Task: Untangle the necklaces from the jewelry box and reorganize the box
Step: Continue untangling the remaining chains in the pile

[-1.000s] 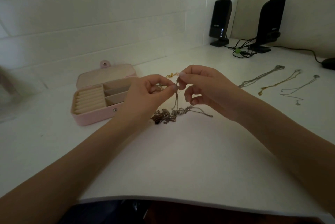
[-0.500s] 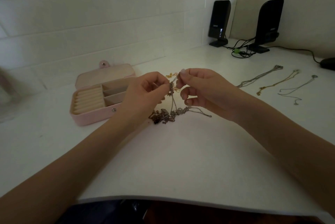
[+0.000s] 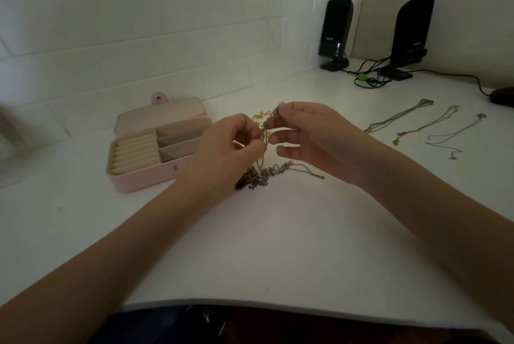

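Head view: left hand (image 3: 230,146) and right hand (image 3: 308,137) raised at centre, fingertips pinching one tangle of necklaces (image 3: 267,174) trailing onto table (image 3: 278,246). One pink jewelry box (image 3: 155,154), open, at 9 o'clock. Three separated necklaces (image 3: 417,123) at 3 o'clock. Two speakers (image 3: 336,34) at 1 o'clock.

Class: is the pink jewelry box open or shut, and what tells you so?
Open. The jewelry box has its lid folded back flat on the table, exposing the ring rolls and divided compartments.
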`<control>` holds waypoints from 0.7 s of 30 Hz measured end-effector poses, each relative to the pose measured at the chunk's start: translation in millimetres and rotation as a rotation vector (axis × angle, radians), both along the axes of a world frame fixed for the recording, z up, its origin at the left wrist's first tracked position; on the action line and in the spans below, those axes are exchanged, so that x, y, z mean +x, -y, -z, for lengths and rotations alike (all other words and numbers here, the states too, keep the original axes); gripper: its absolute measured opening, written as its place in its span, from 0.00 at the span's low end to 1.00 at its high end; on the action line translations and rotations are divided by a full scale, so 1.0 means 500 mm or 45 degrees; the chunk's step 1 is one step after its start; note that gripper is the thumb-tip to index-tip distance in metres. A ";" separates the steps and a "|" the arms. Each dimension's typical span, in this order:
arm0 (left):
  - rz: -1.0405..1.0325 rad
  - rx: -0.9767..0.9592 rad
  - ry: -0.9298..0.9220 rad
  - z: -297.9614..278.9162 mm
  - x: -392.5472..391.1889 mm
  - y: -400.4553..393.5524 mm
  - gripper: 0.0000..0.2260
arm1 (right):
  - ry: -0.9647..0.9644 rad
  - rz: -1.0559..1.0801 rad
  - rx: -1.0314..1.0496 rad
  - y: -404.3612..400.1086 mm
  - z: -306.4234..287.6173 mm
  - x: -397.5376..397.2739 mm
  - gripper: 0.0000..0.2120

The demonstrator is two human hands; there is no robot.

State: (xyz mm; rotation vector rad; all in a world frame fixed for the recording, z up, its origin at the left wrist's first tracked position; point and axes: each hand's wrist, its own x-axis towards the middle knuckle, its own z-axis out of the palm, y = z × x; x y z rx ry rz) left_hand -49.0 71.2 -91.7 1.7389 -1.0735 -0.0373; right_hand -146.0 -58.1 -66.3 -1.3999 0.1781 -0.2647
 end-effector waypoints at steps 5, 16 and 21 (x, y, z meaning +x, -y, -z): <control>0.028 -0.010 -0.076 -0.002 0.007 0.000 0.02 | 0.043 -0.017 0.148 -0.001 0.003 0.001 0.09; 0.078 -0.118 -0.299 -0.008 -0.001 0.003 0.06 | 0.060 0.101 -0.038 0.002 0.013 0.004 0.04; 0.135 -0.149 -0.353 -0.009 -0.001 0.004 0.05 | 0.115 0.166 -0.038 0.000 0.013 0.004 0.05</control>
